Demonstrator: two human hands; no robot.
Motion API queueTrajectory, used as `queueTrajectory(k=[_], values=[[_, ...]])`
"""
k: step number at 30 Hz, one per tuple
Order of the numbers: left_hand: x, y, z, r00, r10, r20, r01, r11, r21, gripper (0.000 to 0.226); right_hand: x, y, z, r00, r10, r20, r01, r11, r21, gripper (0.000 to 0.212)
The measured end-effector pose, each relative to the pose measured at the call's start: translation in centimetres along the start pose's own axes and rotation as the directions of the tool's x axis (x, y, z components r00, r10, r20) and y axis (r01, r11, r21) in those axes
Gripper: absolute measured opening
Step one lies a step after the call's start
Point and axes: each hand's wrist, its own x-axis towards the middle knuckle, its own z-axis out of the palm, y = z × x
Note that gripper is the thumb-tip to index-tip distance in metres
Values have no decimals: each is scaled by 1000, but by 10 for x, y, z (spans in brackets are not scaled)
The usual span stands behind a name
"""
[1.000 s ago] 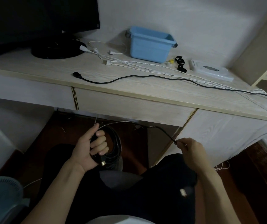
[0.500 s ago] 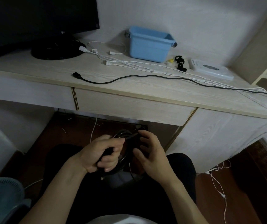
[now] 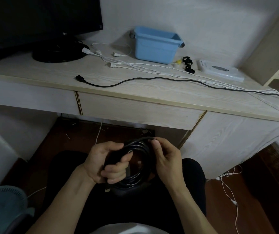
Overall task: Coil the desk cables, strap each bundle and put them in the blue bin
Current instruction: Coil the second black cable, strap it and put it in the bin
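Left hand (image 3: 109, 163) clamped round black cable coil (image 3: 136, 163) over lap | right hand (image 3: 164, 159) pinches top loop at 12 o'clock | keep loops even, don't slacken | straps (image 3: 188, 64), blue bin (image 3: 155, 43) on desk, 1 o'clock

Bin (image 3: 154, 48): pale blue. Desk (image 3: 51, 73): light wood grain with a cream edge; coiled cable (image 3: 138, 149), loose cable (image 3: 135, 80), straps (image 3: 188, 64) and monitor (image 3: 34, 19): black. Remaining cables (image 3: 152, 65): white.
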Motion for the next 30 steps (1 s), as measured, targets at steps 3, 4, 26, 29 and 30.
queueTrajectory(k=[3,4,26,29,30], values=[[0,-2,-1,996,21,84,-17,999,-46,28,3,-2,-7,963,188,193,-185,982,-34,51],[1,-1,0,992,57,113,-47,995,-87,27,4,-2,-10,927,274,257,-276,961,-31,64],[19,4,3,280,560,-780,-635,718,286,29,-10,18,1,838,164,521,194,802,-565,28],[36,-14,9,222,664,-714,-439,722,535,35,-16,19,14,810,134,571,296,748,-595,23],[40,-21,8,234,714,-659,-347,695,630,37,-18,17,17,797,135,588,311,744,-591,24]])
